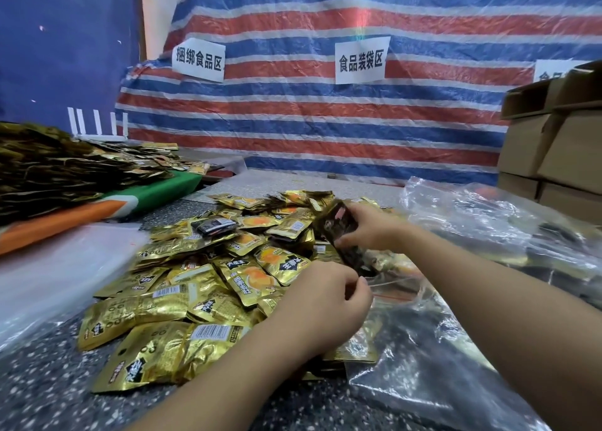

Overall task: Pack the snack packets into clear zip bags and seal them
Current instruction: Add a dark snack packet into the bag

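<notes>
Right hand (374,227) grip clamped on a dark snack packet (342,227), tilted, above the clear zip bag (407,300) mouth at 3 o'clock of the gold packet pile (202,284). Left hand (329,300) pinches the bag's rim. Bag lies on the speckled table (42,394), touching the pile.

Glossy gold foil snack packets (182,303) heaped mid-frame on a speckled, stone-look bench (42,394); clear, crinkled plastic zip bags (433,362) shine at lower right; a woven, crinkly striped plastic tarp (325,130) hangs behind, bearing matt paper signs (361,60); matt brown cardboard boxes (553,150) at right
</notes>
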Tool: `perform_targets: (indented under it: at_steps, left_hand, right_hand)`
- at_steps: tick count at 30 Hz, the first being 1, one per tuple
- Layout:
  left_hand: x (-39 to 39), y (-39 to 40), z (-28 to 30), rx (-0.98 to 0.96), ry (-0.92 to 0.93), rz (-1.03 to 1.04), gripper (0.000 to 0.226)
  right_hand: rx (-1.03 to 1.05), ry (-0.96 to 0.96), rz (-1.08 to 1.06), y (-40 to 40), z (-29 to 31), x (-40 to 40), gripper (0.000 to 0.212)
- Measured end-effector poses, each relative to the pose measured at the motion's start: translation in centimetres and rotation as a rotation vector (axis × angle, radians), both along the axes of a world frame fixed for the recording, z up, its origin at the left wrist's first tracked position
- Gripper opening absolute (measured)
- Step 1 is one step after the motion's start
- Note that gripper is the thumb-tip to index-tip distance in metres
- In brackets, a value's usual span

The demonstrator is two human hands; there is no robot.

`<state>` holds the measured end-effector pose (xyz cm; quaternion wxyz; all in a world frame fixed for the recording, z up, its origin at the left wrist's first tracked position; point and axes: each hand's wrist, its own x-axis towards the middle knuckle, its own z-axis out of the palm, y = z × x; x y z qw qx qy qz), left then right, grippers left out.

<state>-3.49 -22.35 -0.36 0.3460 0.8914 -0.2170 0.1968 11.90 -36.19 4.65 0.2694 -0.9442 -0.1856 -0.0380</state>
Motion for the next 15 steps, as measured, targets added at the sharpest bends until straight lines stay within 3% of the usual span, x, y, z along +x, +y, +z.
perform_targets:
  at_steps: [4,9,12,15]
  left_hand:
    - [0.1,0.1,0.0,0.003,0.005,-0.004,0.041]
    - [0.0,0.2,0.1,-0.037,0.015,-0.026,0.037]
    - [-0.1,0.2,0.4,-0.051,0.030,-0.050,0.039]
    - [-0.1,0.3,0.7,-0.074,0.028,-0.073,0.054]
  right_hand:
    - [0.688,-0.013,0.018,0.0,2.1,-2.4,0.036]
    - [1.378,0.243,0.107,-2.2,4.3,-6.6,0.019]
    - [1.585,0.301,0.168,-4.8,4.3,-9.7,0.017]
    - [1.622,0.235,0.196,-6.9,3.4,-12.3,0.018]
